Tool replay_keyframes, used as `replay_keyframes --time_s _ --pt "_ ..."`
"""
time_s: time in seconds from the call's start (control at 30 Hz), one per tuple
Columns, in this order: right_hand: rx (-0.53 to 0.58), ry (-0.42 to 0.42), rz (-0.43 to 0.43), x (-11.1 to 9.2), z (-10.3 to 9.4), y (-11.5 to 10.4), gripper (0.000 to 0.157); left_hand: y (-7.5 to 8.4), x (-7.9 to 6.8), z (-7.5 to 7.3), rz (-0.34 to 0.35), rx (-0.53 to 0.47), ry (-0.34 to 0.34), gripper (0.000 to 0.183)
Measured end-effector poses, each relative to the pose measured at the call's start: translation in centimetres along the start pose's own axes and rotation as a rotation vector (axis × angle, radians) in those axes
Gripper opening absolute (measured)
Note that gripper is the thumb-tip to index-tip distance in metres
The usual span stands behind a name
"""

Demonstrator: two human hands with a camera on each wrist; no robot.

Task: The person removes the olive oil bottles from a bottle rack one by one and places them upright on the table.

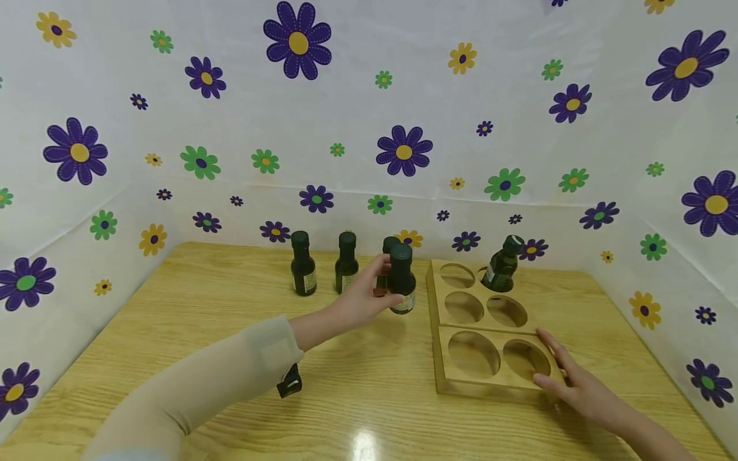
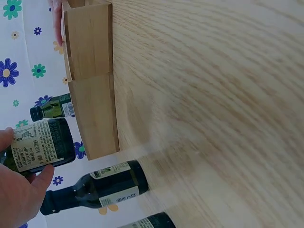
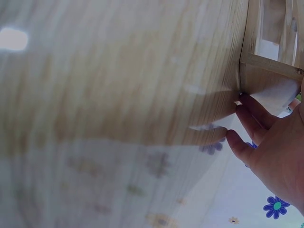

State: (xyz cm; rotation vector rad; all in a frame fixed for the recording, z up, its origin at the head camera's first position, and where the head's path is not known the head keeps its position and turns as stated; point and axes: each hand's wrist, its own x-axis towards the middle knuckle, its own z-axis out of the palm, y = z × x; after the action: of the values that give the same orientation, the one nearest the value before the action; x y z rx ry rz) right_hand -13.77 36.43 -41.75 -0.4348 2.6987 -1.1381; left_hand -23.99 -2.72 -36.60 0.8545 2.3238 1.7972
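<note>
My left hand (image 1: 360, 298) grips a small dark green bottle (image 1: 401, 285) between thumb and fingers. In the left wrist view that bottle (image 2: 40, 145) is held off the table, with its pale label showing. Partly hidden behind it and the fingers is another dark bottle (image 1: 389, 244). To the right lies a wooden bottle holder (image 1: 490, 328) with round holes in its top. One bottle (image 1: 501, 266) leans in the holder's back right hole. My right hand (image 1: 585, 390) holds the holder's front right corner, thumb over the top; in the right wrist view, fingers (image 3: 256, 123) lie along its side.
Two more dark bottles, one at the left (image 1: 303, 266) and one beside it (image 1: 346, 262), stand upright near the back of the wood-grain table (image 1: 369, 397). A white flowered cloth (image 1: 346, 115) rises behind and at both sides. A black strap piece (image 1: 290, 382) shows beneath the left sleeve.
</note>
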Motion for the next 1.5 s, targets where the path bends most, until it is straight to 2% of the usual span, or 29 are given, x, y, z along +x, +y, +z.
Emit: replay_keyframes --time_s 0.17,0.37,0.83,1.07,1.33,1.5 --pt "0.007 -0.006 0.01 0.0 0.0 0.0 0.078 -0.7 -1.0 -1.0 0.006 0.008 0.05 0.056" --pt "-0.009 0.002 0.014 0.0 -0.1 0.0 0.078 -1.4 -2.3 -2.4 0.014 -0.01 0.078 0.055" --pt "0.001 -0.008 0.021 0.1 0.0 -0.1 0.078 -2.8 -5.0 -4.7 -0.05 0.059 0.145 0.058" --pt "0.003 -0.008 0.02 0.0 0.0 0.0 0.078 -3.9 -5.8 -6.1 -0.02 0.09 0.167 0.056" --pt "-0.012 0.001 0.017 -0.1 0.0 0.0 0.078 -5.2 -6.4 -7.5 -0.074 0.152 0.196 0.052" --pt "-0.019 0.001 0.018 0.0 0.0 -0.1 0.078 -5.8 -6.9 -8.0 -0.078 0.174 0.199 0.053"
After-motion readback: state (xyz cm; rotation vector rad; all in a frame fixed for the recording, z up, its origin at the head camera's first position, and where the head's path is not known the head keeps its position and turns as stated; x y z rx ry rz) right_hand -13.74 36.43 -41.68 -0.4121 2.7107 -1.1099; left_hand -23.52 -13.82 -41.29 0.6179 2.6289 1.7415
